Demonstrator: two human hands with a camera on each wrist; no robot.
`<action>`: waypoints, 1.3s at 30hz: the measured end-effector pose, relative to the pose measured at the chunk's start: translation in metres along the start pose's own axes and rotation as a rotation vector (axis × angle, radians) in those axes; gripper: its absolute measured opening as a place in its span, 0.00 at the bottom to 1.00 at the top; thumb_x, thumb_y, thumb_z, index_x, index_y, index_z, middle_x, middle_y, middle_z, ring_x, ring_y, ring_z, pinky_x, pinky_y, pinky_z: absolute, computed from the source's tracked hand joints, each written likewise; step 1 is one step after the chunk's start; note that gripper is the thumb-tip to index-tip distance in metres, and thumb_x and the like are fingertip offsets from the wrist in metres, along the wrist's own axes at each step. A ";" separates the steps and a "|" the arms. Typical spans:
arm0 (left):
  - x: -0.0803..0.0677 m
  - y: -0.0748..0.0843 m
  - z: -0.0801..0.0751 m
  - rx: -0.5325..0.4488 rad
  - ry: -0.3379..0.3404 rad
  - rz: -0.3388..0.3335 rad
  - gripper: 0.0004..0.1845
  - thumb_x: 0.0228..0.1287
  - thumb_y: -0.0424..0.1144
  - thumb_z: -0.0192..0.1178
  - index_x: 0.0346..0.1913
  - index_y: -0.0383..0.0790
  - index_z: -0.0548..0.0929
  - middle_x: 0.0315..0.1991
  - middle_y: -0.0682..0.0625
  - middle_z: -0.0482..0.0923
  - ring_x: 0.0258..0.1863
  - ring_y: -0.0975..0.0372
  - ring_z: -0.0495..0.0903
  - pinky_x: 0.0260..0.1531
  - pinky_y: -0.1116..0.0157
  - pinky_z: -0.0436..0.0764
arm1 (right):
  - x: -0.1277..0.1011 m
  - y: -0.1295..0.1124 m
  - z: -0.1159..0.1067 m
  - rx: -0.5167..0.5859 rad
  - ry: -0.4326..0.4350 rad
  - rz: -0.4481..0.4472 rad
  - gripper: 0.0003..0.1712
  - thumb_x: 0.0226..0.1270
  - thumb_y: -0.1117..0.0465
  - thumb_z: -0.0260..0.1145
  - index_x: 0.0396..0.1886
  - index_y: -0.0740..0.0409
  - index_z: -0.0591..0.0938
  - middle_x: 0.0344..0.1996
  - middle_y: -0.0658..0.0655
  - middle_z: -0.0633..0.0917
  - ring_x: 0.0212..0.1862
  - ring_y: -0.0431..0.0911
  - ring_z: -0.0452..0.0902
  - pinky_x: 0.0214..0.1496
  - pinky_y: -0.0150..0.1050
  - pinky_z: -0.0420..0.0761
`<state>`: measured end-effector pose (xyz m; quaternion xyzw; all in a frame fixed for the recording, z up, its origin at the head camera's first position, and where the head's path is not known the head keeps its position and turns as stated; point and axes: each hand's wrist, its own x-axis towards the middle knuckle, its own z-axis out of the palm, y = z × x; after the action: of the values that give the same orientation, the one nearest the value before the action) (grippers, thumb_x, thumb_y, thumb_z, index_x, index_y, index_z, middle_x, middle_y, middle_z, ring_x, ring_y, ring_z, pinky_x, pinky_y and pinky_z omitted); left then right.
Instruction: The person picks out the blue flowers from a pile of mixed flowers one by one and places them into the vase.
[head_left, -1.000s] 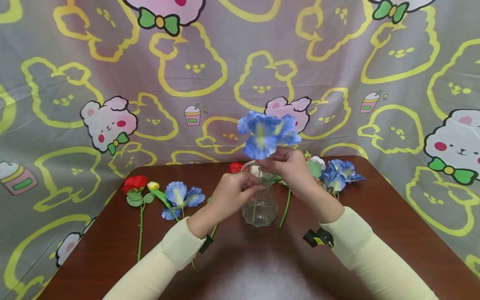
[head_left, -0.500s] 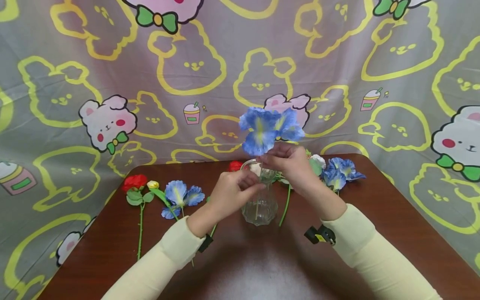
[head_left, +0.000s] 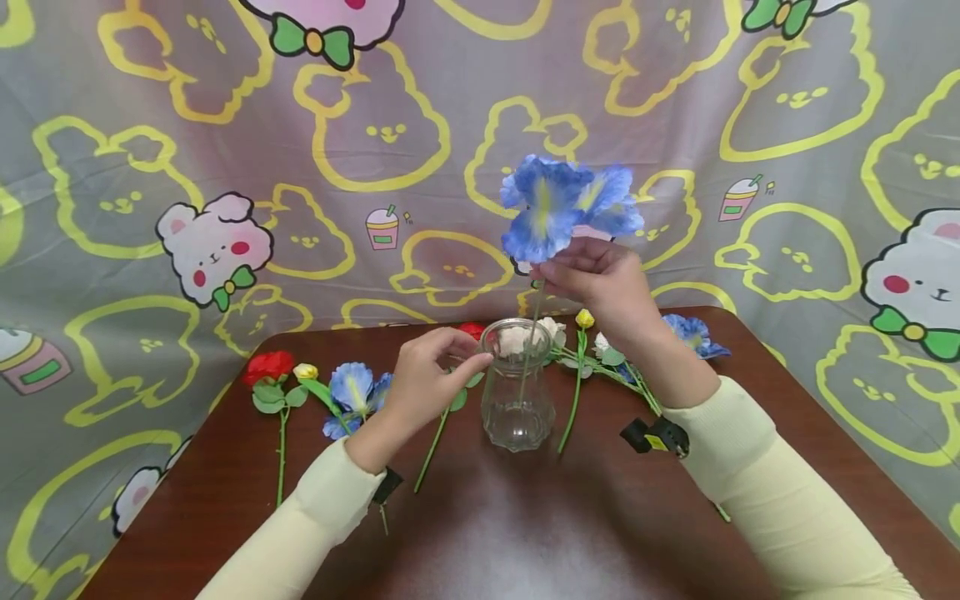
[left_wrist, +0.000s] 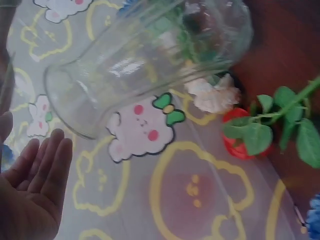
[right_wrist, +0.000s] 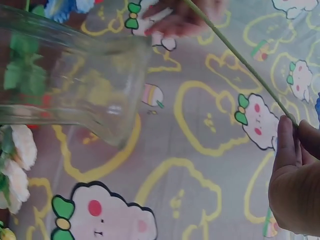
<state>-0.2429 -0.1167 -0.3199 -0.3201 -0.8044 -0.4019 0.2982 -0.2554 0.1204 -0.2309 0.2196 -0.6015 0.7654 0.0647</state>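
Observation:
My right hand [head_left: 543, 273] pinches the thin green stem [right_wrist: 240, 60] of a blue flower [head_left: 566, 204] just under its bloom, held high above the table. The stem's lower end hangs inside a clear glass vase [head_left: 517, 387] standing upright at the table's middle. To the left of the vase's neck, my left hand [head_left: 459, 360] has relaxed fingers and holds nothing. In the left wrist view its palm [left_wrist: 35, 185] lies open, a little apart from the vase rim [left_wrist: 70, 105]. The right wrist view shows the vase [right_wrist: 75, 75] to the left of the stem.
On the brown table [head_left: 525, 533] left of the vase lie a red rose [head_left: 270, 367], a blue flower [head_left: 358, 390] and a leafy stem [head_left: 438, 425]. Behind and right lie white flowers [head_left: 551, 329], a yellow bud [head_left: 584, 318] and another blue flower [head_left: 693, 333]. A printed cloth [head_left: 225, 125] hangs behind.
My right hand has lifted the blue flower up and to the right, its stem rising in the vase. My left hand has drawn back left from the vase's mouth.

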 end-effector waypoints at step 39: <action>-0.029 -0.052 0.062 -0.088 -0.350 -0.343 0.46 0.48 0.51 0.77 0.68 0.39 0.67 0.59 0.47 0.76 0.58 0.54 0.75 0.54 0.54 0.76 | 0.023 0.052 0.029 -0.648 -0.030 -0.153 0.09 0.58 0.68 0.72 0.38 0.70 0.87 0.33 0.61 0.88 0.40 0.50 0.86 0.40 0.38 0.83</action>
<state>-0.2779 -0.0973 -0.3955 -0.2560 -0.8682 -0.4196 0.0676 -0.2874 0.0754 -0.2632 0.2433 -0.7963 0.5238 0.1799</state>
